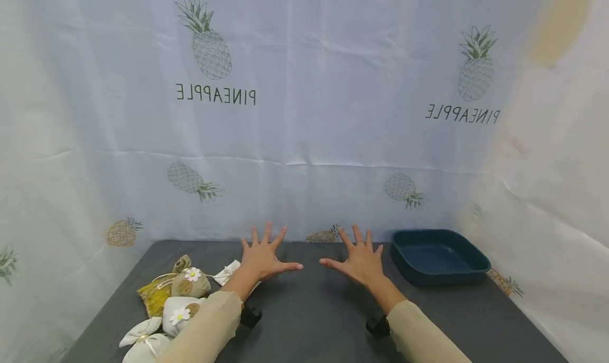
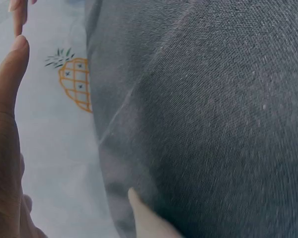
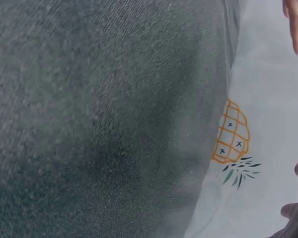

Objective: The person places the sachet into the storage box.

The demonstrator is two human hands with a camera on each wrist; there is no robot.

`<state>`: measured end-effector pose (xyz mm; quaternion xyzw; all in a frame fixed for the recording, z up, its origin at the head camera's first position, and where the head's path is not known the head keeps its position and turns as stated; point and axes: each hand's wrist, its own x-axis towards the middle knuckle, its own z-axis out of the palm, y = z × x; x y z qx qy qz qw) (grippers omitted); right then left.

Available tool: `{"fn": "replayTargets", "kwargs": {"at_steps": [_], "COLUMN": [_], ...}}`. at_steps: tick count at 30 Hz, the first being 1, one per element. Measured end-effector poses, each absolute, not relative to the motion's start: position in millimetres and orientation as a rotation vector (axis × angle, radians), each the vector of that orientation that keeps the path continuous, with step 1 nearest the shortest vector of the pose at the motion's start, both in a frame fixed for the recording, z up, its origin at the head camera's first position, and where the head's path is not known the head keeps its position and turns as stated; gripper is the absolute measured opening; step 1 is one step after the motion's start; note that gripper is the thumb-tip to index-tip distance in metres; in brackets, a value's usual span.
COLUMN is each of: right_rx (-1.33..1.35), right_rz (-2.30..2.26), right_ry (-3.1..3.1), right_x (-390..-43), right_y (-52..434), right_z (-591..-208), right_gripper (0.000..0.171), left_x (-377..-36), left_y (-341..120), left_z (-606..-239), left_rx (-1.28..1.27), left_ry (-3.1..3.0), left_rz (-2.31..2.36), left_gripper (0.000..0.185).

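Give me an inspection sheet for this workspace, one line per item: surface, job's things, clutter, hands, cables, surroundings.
Surface: dark grey table, cloth-like weave, bare between the hands.
Job's things: pile of small fabric sachets at the near left, some with daisy trims; empty dark blue tray at the far right.
Clutter: nothing seen.
Hands: left hand and right hand spread flat with fingers straight over the table's middle, holding nothing; left hand nearest the sachets, right hand nearest the tray.
Cables: nothing seen; a black wrist-mounted device under each forearm.
Surroundings: white pineapple-print curtain behind and on both sides.
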<state>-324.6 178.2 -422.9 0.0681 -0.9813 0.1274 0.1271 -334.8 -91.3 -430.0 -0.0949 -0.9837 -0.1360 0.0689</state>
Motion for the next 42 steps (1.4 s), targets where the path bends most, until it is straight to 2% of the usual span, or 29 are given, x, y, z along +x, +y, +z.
{"fn": "replayTargets", "kwargs": {"at_steps": [21,27,35,42], "right_rx": [0.186,0.175,0.218,0.030], "right_rz": [0.303,0.335,0.493,0.593], "right_ry": [-2.910,-2.850,-2.658,-2.591], "right_x": [-317.2,-311.4,-293.3,-278.9], "right_y": [189.5,219.2,282.7,326.9], "right_z": [-417.7,-415.5,-424.5,-429.3], "right_gripper": [0.107,0.104,0.095,0.093], "left_x": [-322.1,-321.2,-323.3,-322.1], "left_y": [-86.1,-76.5,-40.7,4.4], "left_z": [-426.0,-433.3,-438.3,-432.5], "left_rx": [-0.242,-0.252,-0.309,-0.313], "left_ry": [-3.015,-3.020,-3.010,-2.917], "left_rz": [-0.476,-0.490,-0.657,-0.953], "left_gripper": [0.117,0.114,0.113,0.089]}}
